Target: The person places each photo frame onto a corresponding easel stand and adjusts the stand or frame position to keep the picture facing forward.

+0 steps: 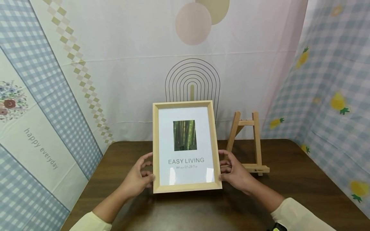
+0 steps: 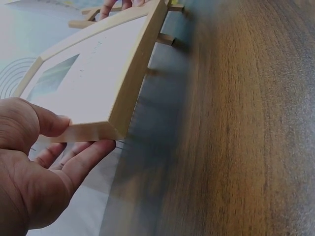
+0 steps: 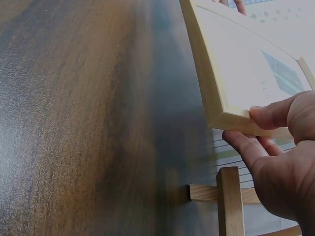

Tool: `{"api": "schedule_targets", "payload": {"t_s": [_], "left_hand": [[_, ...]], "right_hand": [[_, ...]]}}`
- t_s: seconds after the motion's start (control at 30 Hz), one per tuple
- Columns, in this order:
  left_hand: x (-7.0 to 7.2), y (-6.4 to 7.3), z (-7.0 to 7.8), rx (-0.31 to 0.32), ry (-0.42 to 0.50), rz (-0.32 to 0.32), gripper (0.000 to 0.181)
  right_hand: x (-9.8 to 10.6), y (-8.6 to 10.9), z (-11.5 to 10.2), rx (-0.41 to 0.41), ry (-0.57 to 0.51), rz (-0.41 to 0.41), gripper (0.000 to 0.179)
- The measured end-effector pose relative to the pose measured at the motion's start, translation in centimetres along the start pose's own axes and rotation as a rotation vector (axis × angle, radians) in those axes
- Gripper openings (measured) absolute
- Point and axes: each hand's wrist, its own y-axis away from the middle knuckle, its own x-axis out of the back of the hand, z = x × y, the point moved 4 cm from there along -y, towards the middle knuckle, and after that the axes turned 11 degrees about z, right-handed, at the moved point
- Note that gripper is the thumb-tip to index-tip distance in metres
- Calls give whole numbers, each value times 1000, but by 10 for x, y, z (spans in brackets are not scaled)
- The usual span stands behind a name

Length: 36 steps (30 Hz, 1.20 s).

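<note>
A light wooden picture frame [image 1: 156, 144] is held up over the table, its front with a bamboo picture and the words "EASY LIVING" facing the head camera. My left hand [image 1: 138, 176] grips its left side near the lower corner, thumb on the front edge and fingers behind, as the left wrist view shows of this hand [image 2: 44, 157]. On the opposite side my right hand [image 1: 235, 173] pinches the edge in the same way; the right wrist view has that hand [image 3: 285, 152] with its thumb on the front. The frame tilts slightly.
A small wooden tabletop easel [image 1: 257, 141] stands on the dark wooden table [image 1: 127, 150] behind and right of the right hand. Patterned cloths hang at the back [image 1: 130, 80] and both sides. A dark watch [image 1: 278, 227] shows at the right sleeve.
</note>
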Motion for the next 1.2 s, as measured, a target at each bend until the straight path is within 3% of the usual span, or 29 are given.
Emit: {"api": "schedule_targets", "payload": {"t_s": [0.33,0.9,1.2], "left_hand": [[1,-3,0,-37,-17,25,81],[1,-2,6,-47,20,33,81],[0,-6,6,-113,-1,31,79]], "right_hand": [[-1,-3,0,0,0,32,90],[3,-8,-1,44,56,66,90],[3,-7,-4,66,70,76,90]]}}
